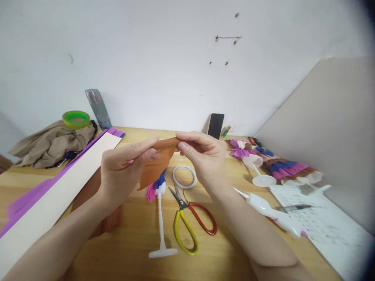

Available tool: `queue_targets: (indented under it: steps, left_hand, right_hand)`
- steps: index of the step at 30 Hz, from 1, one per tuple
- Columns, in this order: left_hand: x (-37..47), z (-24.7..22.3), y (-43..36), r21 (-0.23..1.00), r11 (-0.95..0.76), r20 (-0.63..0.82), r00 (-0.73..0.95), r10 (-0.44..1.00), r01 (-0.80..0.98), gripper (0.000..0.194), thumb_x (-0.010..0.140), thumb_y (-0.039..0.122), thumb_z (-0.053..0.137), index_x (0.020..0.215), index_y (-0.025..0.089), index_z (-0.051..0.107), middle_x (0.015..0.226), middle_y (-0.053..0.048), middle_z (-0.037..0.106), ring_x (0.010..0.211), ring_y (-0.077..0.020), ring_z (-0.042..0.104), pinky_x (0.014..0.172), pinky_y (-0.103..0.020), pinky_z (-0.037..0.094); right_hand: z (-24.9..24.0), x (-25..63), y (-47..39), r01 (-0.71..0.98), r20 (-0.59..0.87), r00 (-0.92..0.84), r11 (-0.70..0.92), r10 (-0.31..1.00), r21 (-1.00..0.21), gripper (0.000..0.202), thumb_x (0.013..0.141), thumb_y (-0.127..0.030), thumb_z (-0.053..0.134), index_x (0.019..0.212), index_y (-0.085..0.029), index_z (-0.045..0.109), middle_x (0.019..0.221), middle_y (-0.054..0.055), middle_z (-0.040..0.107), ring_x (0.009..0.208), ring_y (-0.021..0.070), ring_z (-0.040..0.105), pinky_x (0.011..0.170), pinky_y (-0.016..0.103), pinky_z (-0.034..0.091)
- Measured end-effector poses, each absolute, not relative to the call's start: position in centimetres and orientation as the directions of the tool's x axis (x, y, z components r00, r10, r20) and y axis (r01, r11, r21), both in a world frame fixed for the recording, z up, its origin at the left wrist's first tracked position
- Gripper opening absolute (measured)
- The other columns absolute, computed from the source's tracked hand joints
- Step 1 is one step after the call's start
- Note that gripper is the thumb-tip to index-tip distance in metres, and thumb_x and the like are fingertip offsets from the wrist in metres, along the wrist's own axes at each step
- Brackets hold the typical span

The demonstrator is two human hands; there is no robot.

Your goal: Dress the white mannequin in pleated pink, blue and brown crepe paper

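A strip of brown crepe paper [156,166] is stretched by its upper edge between my two hands, above the table. My left hand [125,166] pinches the left part of that edge between thumb and fingers. At the right end, my right hand [205,156] grips the same edge with thumb and fingertips. Below lies a white plastic stand [161,226] with blue and pink crepe paper [158,183] at its top, partly hidden by the brown strip. Scissors [183,205] with one yellow and one red handle lie open beside it, near a roll of white tape [184,186].
Long white [67,187] and purple paper [29,201] strips lie left, near a cloth [58,142], green tape roll [76,119] and bottle [99,107]. A phone [215,125] leans on the wall. Right are ruffled paper pieces [293,168], a glue bottle [272,212] and a pen [295,207] on paper.
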State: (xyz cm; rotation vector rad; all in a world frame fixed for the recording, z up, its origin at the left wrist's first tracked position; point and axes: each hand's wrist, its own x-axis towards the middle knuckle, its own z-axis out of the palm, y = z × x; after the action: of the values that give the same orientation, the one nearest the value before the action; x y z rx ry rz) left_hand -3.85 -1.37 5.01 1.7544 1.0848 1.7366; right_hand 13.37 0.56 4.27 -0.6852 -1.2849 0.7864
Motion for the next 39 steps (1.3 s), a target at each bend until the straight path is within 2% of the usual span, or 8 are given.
queue_targets:
  steps: [7,14,16,18,22,27,30,39]
  left_hand:
    - [-4.1,5.2,-1.4,0.7,-0.625,0.685,-0.077,0.725,0.346,0.016,0.076,0.023,0.075,0.087,0.034,0.078,0.084,0.005,0.079,0.073,-0.0192,0.074,0.074,-0.035,0.061]
    - [-4.1,5.5,-1.2,0.75,-0.556,0.622,-0.098,0.777,0.358,0.009,0.073,0.027,0.078,0.079,0.034,0.079,0.08,0.003,0.078,0.075,-0.0206,0.074,0.074,-0.032,0.058]
    - [-4.0,5.3,-1.2,0.762,-0.539,0.607,-0.105,0.788,0.359,0.007,0.074,0.028,0.077,0.078,0.033,0.078,0.079,0.003,0.078,0.075,-0.0201,0.073,0.073,-0.031,0.058]
    - [-3.9,5.1,-1.1,0.777,-0.526,0.594,-0.124,0.795,0.347,0.005,0.074,0.028,0.077,0.077,0.031,0.078,0.078,0.002,0.078,0.073,-0.0195,0.073,0.072,-0.03,0.058]
    - [-3.5,4.7,-0.9,0.808,-0.518,0.571,-0.156,0.806,0.281,0.004,0.076,0.026,0.075,0.08,0.025,0.076,0.077,0.001,0.078,0.07,-0.0173,0.073,0.07,-0.028,0.059]
    - [-3.0,4.8,-0.8,0.881,-0.464,0.472,-0.2,0.858,0.089,0.002,0.074,0.019,0.075,0.074,0.02,0.074,0.071,0.0,0.076,0.064,-0.0163,0.073,0.068,-0.028,0.063]
    - [-2.9,4.8,-0.9,0.9,-0.435,0.426,-0.213,0.879,0.003,0.003,0.073,0.019,0.077,0.073,0.02,0.074,0.07,0.0,0.076,0.065,-0.0174,0.074,0.07,-0.03,0.064]
    - [-2.8,5.0,-1.1,0.922,-0.386,0.375,-0.191,0.907,-0.024,0.006,0.071,0.021,0.078,0.072,0.019,0.073,0.073,-0.001,0.077,0.069,-0.019,0.075,0.072,-0.03,0.063]
  right_hand:
    - [4.2,13.6,0.5,0.107,0.699,0.097,0.691,0.708,-0.715,0.011,0.079,-0.016,0.068,0.084,-0.024,0.075,0.083,0.001,0.073,0.075,0.015,0.065,0.071,0.032,0.054]
    - [3.9,13.7,0.6,0.221,0.769,0.068,0.742,0.636,-0.633,0.012,0.084,-0.016,0.064,0.084,-0.024,0.073,0.081,0.001,0.071,0.075,0.0145,0.064,0.07,0.031,0.052]
    - [3.9,13.6,0.6,0.252,0.755,0.081,0.72,0.65,-0.647,0.012,0.083,-0.015,0.063,0.082,-0.023,0.072,0.08,0.0,0.072,0.072,0.014,0.065,0.069,0.03,0.053]
    - [3.9,13.4,0.5,0.234,0.707,0.104,0.673,0.7,-0.701,0.01,0.082,-0.016,0.063,0.082,-0.021,0.071,0.078,0.001,0.072,0.068,0.0138,0.066,0.067,0.03,0.054]
    - [3.8,13.0,0.8,0.036,0.553,0.134,0.554,0.822,-0.832,0.005,0.076,-0.02,0.067,0.08,-0.019,0.07,0.074,0.001,0.072,0.064,0.0135,0.067,0.06,0.028,0.054]
    - [4.2,12.8,0.9,-0.115,0.445,0.162,0.465,0.881,-0.878,0.007,0.065,-0.02,0.074,0.071,-0.018,0.069,0.069,0.001,0.071,0.062,0.0129,0.065,0.059,0.027,0.055]
    - [4.3,12.8,0.7,-0.131,0.429,0.18,0.454,0.885,-0.882,0.008,0.064,-0.019,0.075,0.069,-0.019,0.069,0.069,0.001,0.071,0.061,0.013,0.064,0.059,0.028,0.054]
    - [4.4,12.9,0.2,-0.063,0.481,0.164,0.496,0.861,-0.866,0.006,0.07,-0.02,0.073,0.074,-0.019,0.069,0.071,0.001,0.069,0.062,0.0128,0.063,0.063,0.03,0.054]
